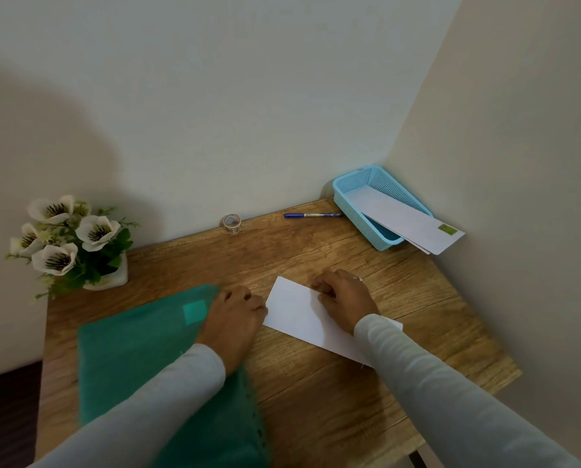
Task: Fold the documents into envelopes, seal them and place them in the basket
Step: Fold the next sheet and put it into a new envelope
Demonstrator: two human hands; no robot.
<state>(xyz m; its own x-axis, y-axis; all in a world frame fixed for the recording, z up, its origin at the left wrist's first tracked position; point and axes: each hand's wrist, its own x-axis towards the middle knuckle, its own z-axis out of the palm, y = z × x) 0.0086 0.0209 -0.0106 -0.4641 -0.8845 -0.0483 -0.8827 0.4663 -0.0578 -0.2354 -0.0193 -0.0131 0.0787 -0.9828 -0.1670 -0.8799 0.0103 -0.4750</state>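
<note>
A folded white document [299, 315] lies flat near the middle of the wooden desk [316, 400]. My right hand [346, 298] presses down on its upper right part with fingers curled. My left hand [235, 315] rests at the paper's left edge, fingers bent, partly over a green folder [140, 359]. At the back right corner stands a light blue basket [353, 194] with white envelopes [410, 221] lying in it and sticking out over its front rim.
A blue pen [311, 215] and a roll of clear tape [232, 223] lie by the back wall. A white pot of artificial flowers [69, 241] stands at the back left. Walls close the back and right sides.
</note>
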